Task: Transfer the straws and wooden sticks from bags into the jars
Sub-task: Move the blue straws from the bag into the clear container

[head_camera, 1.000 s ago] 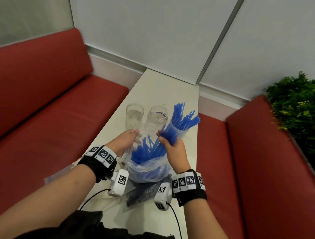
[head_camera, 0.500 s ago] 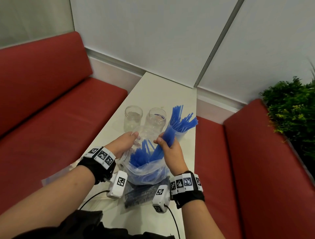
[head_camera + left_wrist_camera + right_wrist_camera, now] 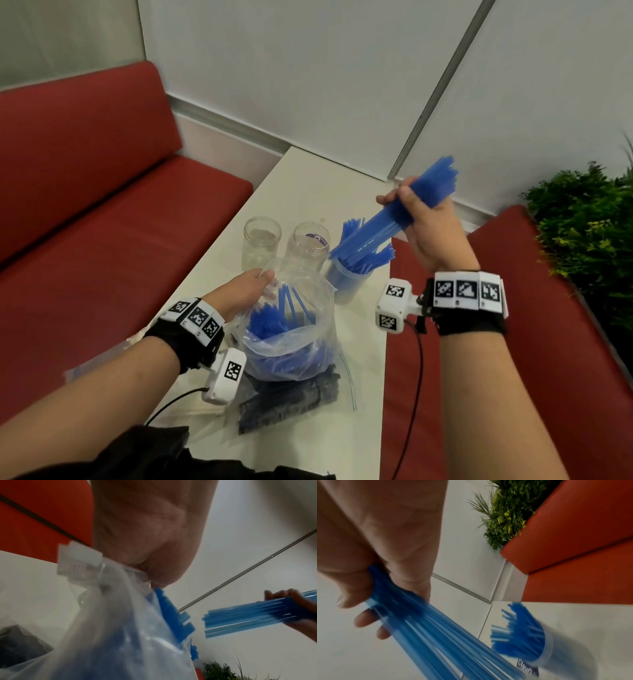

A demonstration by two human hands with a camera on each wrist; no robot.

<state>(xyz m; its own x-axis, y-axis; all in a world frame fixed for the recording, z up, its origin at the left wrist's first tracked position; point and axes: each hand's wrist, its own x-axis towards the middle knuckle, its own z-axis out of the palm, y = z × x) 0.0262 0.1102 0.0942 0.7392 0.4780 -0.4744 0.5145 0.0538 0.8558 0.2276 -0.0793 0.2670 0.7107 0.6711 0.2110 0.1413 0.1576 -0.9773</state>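
My right hand [image 3: 416, 219] grips a bundle of blue straws [image 3: 404, 212] in the air, above and right of the jars; the same bundle [image 3: 419, 622] shows in the right wrist view, and the held straws [image 3: 248, 616] in the left wrist view. My left hand [image 3: 246, 291] pinches the rim of a clear plastic bag [image 3: 291, 329] that holds more blue straws [image 3: 270, 318]. Three jars stand beyond the bag: an empty left jar [image 3: 261, 241], a middle jar [image 3: 310, 245], and a right jar [image 3: 346, 284] filled with blue straws.
A second bag of dark sticks [image 3: 291, 401] lies flat under the straw bag on the narrow white table [image 3: 318, 185]. Red benches [image 3: 102, 219] flank the table on both sides. A green plant [image 3: 589, 219] stands at the right. Cables hang from both wrist cameras.
My right hand has pulled a bundle of blue straws out of the bag and lifted it up and to the right. The left hand stays on the bag's rim.
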